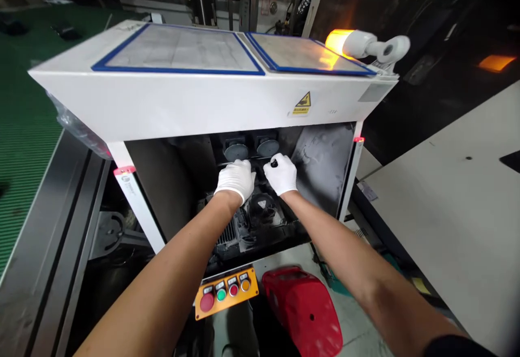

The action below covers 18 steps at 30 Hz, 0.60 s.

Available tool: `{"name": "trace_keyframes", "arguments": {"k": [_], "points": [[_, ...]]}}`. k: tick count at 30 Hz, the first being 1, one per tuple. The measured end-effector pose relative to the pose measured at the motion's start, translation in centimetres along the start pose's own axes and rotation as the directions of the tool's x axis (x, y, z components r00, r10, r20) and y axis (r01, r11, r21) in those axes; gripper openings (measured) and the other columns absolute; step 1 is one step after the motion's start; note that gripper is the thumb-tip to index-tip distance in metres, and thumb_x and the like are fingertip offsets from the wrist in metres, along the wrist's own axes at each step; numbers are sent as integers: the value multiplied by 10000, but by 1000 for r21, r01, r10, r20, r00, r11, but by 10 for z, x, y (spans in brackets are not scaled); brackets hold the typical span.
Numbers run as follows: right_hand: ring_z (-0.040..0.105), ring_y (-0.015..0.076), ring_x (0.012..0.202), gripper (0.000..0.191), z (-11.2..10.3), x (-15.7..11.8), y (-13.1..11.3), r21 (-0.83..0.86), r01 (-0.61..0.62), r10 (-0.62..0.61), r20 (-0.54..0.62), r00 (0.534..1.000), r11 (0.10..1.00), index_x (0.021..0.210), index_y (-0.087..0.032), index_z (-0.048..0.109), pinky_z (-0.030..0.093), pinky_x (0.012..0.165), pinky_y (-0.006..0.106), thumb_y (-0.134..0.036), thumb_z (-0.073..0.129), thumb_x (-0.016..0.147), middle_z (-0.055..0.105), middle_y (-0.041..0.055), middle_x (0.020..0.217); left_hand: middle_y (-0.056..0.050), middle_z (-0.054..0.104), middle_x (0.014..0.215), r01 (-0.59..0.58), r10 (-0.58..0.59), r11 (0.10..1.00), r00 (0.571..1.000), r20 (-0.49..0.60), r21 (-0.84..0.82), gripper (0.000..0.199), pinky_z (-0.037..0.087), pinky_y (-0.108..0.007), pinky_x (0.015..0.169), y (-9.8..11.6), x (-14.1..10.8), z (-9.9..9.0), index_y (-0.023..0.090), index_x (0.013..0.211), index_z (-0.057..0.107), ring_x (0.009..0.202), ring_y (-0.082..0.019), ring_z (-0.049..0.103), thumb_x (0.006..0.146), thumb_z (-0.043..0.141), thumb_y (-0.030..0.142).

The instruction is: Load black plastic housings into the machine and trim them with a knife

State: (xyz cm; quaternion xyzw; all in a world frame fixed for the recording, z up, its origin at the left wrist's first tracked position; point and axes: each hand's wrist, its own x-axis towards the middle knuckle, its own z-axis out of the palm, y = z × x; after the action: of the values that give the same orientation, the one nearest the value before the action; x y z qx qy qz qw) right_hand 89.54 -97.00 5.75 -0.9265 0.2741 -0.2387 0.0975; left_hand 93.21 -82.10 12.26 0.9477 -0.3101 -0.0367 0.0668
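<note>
1. i count two gloved hands, my left hand (235, 179) and right hand (283, 175).
2. two round discs (236, 152) just beyond my hands.
3. two blue-framed panels (182, 48) farther beyond them.
4. four buttons (221, 294) on one orange plate (238, 302), nearer me than my hands.
5. one amber lamp (339, 41) beyond my right hand.

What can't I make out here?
Head view: palm of the left hand, hidden by its own back.
Head view: most of the black item, hidden by the right hand.
Head view: fine print on the warning label, too small.
Head view: right sleeve, cut off by lower edge.
</note>
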Motion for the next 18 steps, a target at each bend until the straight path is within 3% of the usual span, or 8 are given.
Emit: {"name": "trace_keyframes", "arguments": {"k": [3, 9, 15, 18], "points": [[602, 200, 863, 176, -3, -1, 1, -39, 12, -12, 9, 1000, 999, 978, -172, 662, 403, 750, 286, -272, 521, 949, 651, 76, 964, -214, 679, 1141, 1, -1, 1000, 1000, -4, -18, 376, 577, -450, 861, 0, -1, 0, 114, 1182, 633, 1037, -363, 706, 995, 443, 379], [659, 205, 842, 369, -31, 13, 20, -107, 301, -278, 192, 941, 947, 953, -190, 684, 391, 709, 275, -458, 452, 1056, 724, 58, 900, -218, 686, 1116, 7, -10, 996, 999, -33, -85, 337, 575, -473, 859, 1, 0, 4, 102, 1159, 654, 1041, -383, 702, 985, 477, 330], [682, 283, 884, 445, -32, 37, 22, -285, 521, -415, 358, 836, 804, 905, -101, 689, 344, 703, 330, -340, 346, 1059, 728, 171, 920, -225, 672, 1163, -15, 9, 990, 999, -42, -137, 354, 552, -491, 927, -1, 2, 11, 87, 1206, 657, 1110, -388, 669, 985, 509, 321], [684, 264, 871, 460, -31, 33, 20, -369, 527, -424, 327, 845, 766, 924, -98, 684, 353, 699, 323, -317, 305, 1064, 728, 165, 909, -226, 672, 1163, -20, 10, 990, 997, -71, -137, 352, 554, -491, 923, -1, 1, 13, 67, 1211, 664, 1120, -399, 666, 978, 529, 293]]}}
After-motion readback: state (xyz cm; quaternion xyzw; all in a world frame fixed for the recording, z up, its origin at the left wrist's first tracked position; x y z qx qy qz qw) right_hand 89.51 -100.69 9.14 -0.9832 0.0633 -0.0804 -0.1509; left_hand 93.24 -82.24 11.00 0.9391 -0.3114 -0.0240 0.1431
